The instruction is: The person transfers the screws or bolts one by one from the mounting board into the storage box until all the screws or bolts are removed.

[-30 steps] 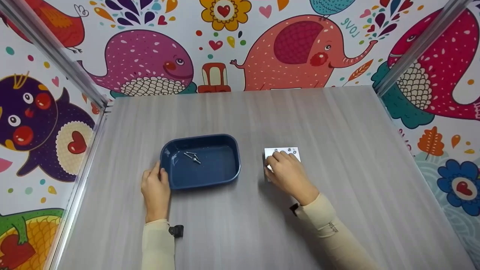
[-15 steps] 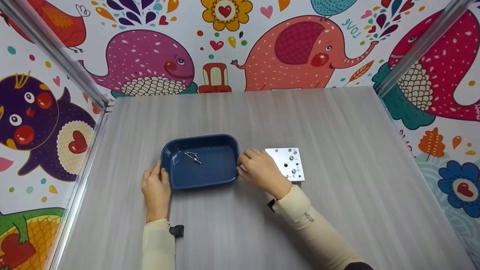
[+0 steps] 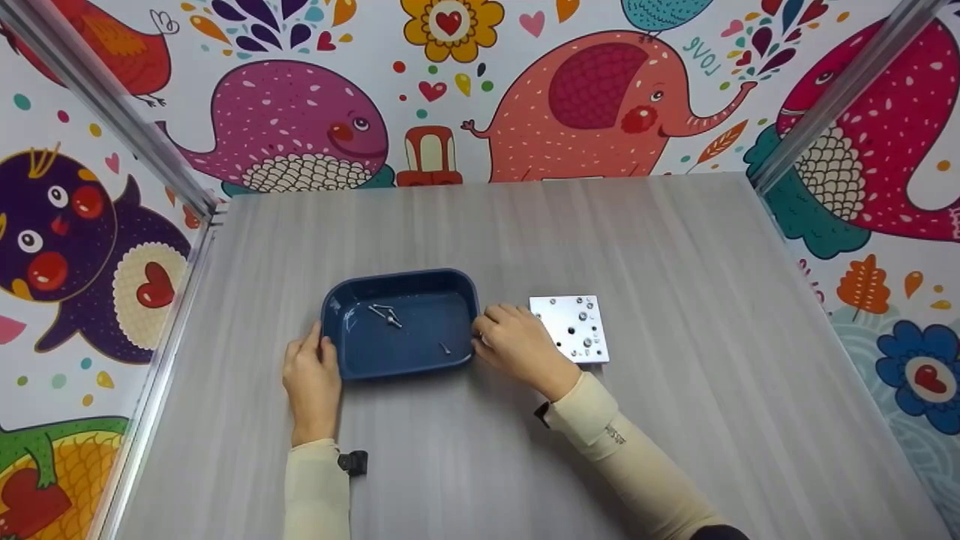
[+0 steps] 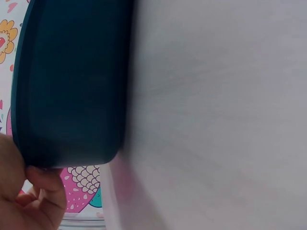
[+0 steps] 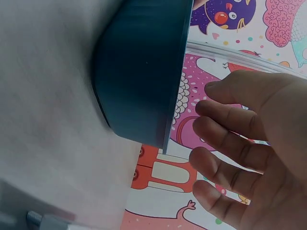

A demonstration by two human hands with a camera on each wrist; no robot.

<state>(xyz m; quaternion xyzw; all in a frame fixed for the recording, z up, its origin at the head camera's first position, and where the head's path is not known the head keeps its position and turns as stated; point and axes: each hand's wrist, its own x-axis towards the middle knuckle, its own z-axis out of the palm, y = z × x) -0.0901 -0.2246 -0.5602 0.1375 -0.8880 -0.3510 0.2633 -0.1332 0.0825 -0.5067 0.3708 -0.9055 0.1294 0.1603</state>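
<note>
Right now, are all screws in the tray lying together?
No, one small screw lies apart from the other screws, nearer the right hand.

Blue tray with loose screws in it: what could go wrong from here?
The left hand touches the blue tray at one end; a tug might send the loose screws sliding. The right hand, close to the other end, could bump it. The lone small screw, apart from the others, might be overlooked.
</note>
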